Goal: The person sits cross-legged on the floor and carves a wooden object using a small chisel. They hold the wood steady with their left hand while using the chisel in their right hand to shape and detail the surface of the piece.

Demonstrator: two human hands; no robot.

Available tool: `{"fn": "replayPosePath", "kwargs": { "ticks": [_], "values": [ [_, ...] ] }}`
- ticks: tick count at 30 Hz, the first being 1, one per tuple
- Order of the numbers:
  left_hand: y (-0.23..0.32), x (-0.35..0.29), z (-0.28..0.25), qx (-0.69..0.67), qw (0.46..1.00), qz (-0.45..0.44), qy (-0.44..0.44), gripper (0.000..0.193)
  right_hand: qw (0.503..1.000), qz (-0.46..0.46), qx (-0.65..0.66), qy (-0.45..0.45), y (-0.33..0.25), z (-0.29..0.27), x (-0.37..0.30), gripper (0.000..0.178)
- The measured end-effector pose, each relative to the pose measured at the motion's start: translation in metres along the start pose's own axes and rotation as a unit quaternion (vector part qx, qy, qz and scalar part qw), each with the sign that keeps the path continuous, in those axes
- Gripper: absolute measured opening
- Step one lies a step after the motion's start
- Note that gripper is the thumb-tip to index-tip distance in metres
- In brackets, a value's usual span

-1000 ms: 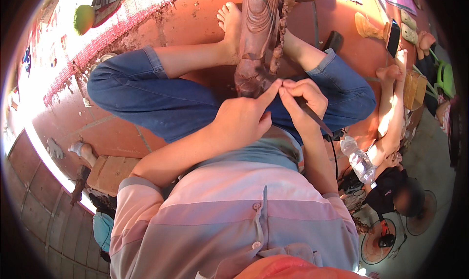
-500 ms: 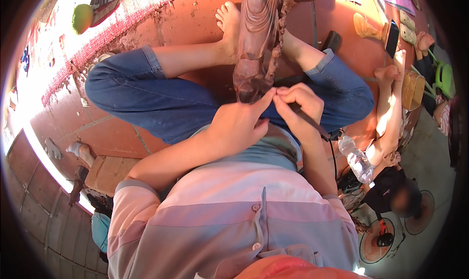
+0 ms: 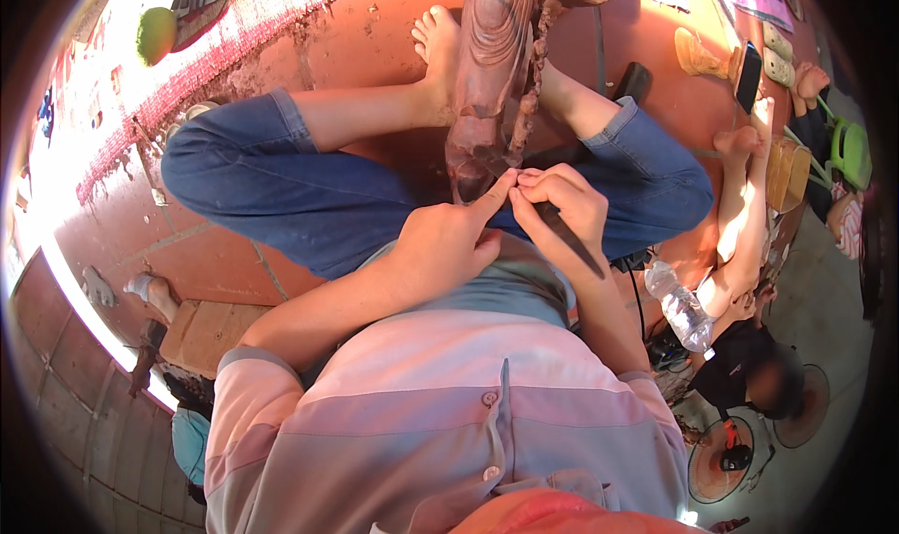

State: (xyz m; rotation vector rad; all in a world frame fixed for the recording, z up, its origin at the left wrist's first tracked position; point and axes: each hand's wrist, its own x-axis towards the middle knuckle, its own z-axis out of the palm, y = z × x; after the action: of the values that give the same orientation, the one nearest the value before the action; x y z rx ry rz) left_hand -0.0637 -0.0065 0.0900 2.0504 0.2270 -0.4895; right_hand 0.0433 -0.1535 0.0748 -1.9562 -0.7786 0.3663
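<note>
A brown wooden carving (image 3: pixel 492 75) lies on the floor (image 3: pixel 375 38) between the person's crossed legs, its near end touching both hands. The left hand (image 3: pixel 449 244) is loosely curled, its forefinger stretched out and pressed on the carving's lower end. The right hand (image 3: pixel 562 206) is closed on a dark tool (image 3: pixel 571 244), tip at the carving. A clear plastic bottle (image 3: pixel 682 307) lies beside the right forearm; its contents cannot be told.

Dark phone screen (image 3: pixel 749 77) at upper right; cardboard box (image 3: pixel 208 333), perhaps, at lower left.
</note>
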Motion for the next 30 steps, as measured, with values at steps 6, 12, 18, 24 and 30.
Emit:
{"fn": "replayPosePath", "kwargs": {
  "ticks": [6, 12, 18, 24, 30],
  "values": [
    [-0.002, 0.015, -0.004, -0.013, 0.998, 0.025, 0.048, 0.068, 0.998, -0.040, -0.021, 0.038, 0.001, 0.005, 0.003, 0.013],
    [-0.001, 0.018, -0.005, -0.008, 0.997, 0.023, 0.071, 0.069, 0.999, -0.012, -0.013, 0.050, 0.002, 0.004, 0.012, 0.013],
    [-0.002, 0.008, -0.002, -0.001, 0.999, 0.013, 0.040, 0.069, 0.998, 0.053, 0.004, -0.035, -0.010, -0.006, 0.008, 0.012],
    [-0.002, 0.005, -0.003, 0.005, 1.000, -0.006, -0.003, 0.071, 1.000, 0.004, -0.010, 0.009, -0.001, 0.005, -0.003, 0.012],
    [-0.004, 0.015, -0.001, 0.037, 0.999, 0.013, 0.028, 0.073, 0.999, -0.025, -0.019, 0.035, 0.001, 0.008, -0.003, 0.013]
  ]
}}
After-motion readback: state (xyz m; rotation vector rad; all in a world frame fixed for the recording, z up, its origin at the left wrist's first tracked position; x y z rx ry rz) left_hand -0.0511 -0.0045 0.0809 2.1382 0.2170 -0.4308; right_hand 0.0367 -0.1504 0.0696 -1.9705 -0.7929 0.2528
